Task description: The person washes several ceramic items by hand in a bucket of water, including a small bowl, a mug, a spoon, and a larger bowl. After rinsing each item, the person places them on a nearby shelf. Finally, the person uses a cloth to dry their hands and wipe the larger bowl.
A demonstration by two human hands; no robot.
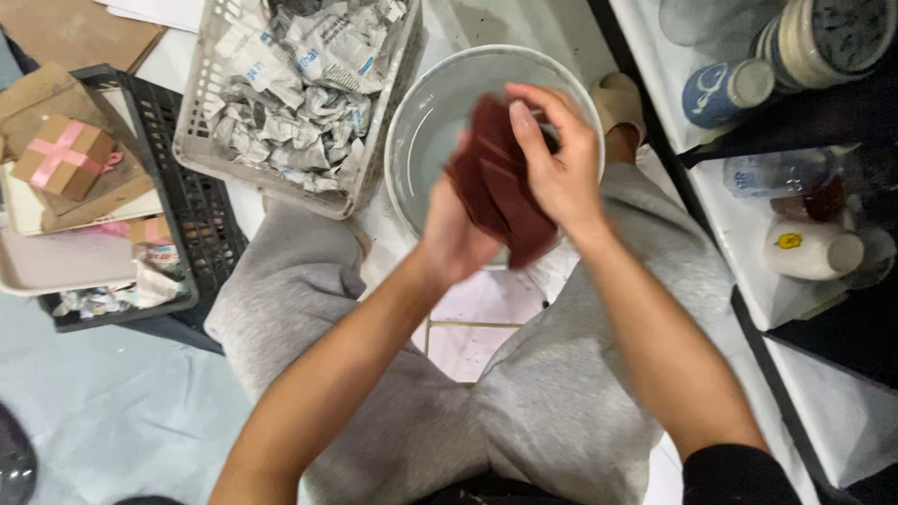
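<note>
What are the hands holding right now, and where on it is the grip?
A dark red cloth, pressed between both hands over the basin: the left hand under its lower part, the right hand over its upper right edge.

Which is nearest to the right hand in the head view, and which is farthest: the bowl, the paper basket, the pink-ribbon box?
From the right hand:
1. Bowl, directly under it.
2. Paper basket, left of the bowl.
3. Pink-ribbon box, far left, in the black crate.

1 head-worn view, steeply downward, close over lap
</note>
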